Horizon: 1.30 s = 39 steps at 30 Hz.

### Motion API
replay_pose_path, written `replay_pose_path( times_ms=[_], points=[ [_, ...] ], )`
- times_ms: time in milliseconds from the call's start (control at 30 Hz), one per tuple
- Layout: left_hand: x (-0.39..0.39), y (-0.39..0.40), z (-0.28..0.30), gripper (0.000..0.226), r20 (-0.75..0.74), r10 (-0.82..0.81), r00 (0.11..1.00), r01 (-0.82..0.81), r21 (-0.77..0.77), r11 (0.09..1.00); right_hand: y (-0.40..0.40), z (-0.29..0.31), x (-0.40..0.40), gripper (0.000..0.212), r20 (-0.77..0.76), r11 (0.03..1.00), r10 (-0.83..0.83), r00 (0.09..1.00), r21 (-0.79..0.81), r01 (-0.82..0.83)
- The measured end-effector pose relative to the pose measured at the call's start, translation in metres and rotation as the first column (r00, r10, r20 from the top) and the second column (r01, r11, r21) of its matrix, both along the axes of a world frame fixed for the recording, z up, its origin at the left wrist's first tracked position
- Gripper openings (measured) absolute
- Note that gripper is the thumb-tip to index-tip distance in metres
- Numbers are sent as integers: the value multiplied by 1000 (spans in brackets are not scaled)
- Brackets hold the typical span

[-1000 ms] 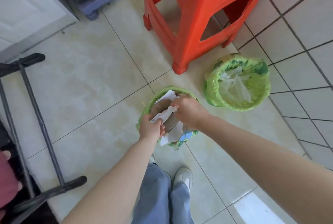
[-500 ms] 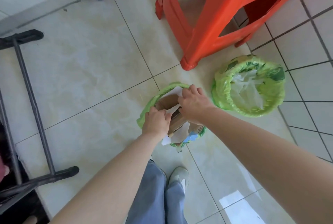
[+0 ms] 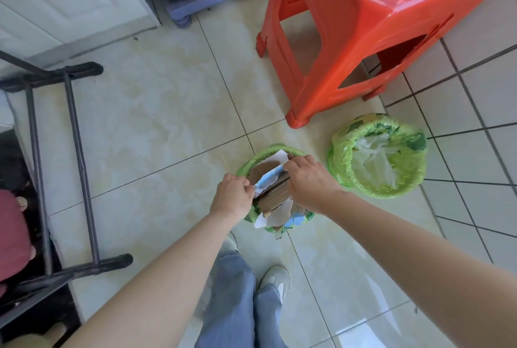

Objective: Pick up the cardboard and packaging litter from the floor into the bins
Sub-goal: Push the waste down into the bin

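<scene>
Two small bins lined with green bags stand on the tiled floor. The nearer bin [image 3: 253,164] is crammed with brown cardboard [image 3: 275,196] and white and blue packaging [image 3: 267,179] that sticks out above its rim. My left hand [image 3: 232,196] grips the left end of a blue and white packaging piece over this bin. My right hand [image 3: 310,179] presses on the cardboard and the same piece from the right. The second bin [image 3: 377,156], to the right, holds only clear plastic film.
A red plastic stool [image 3: 363,28] stands just behind the bins. A black metal frame [image 3: 78,151] lies along the left. A white cabinet [image 3: 70,3] and a grey appliance on a wheeled base [image 3: 193,7] line the far side. My feet [image 3: 274,282] are below the bin.
Both hands stay over the nearer bin. They have shifted their hold from white paper to a blue and white piece lying across the cardboard. The camera has tilted, so the view differs.
</scene>
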<state>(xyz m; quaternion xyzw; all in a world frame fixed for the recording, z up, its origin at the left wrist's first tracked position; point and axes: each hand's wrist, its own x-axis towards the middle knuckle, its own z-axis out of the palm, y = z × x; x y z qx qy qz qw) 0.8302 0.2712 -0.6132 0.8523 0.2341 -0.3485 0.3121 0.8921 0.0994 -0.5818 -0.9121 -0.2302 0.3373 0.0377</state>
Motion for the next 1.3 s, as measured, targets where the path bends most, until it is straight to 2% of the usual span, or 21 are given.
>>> replay_pose_path(
  times_ms=[167,400,533,667,867,967,1167,1300],
  points=[
    [-15,17,57,23,-4,71,997,-71,-33,997,10,49,-5,38,-20,997,-59,998,40,60],
    [-45,40,172,16,71,358,931,-342,-170,924,52,159,-26,38,-151,932,-226,962,255,259],
    [-59,61,237,18,139,515,846,-478,-230,848,80,225,-36,32,-153,885,-248,957,366,288],
    [-65,96,299,18,174,658,733,-593,-312,743,117,288,-38,30,-196,813,-343,919,429,395],
    [-61,178,394,28,288,770,569,-658,-403,636,196,381,-20,29,-190,782,-287,939,519,344],
    [-62,220,442,25,344,765,544,-644,-413,644,237,424,-16,28,-207,752,-308,929,545,371],
    [-56,299,510,11,446,652,613,-550,-351,757,298,487,-2,24,-190,754,-231,954,585,299],
    [-45,336,546,19,501,663,556,-548,-378,746,335,522,20,23,-174,715,-249,953,631,302]
  ],
)
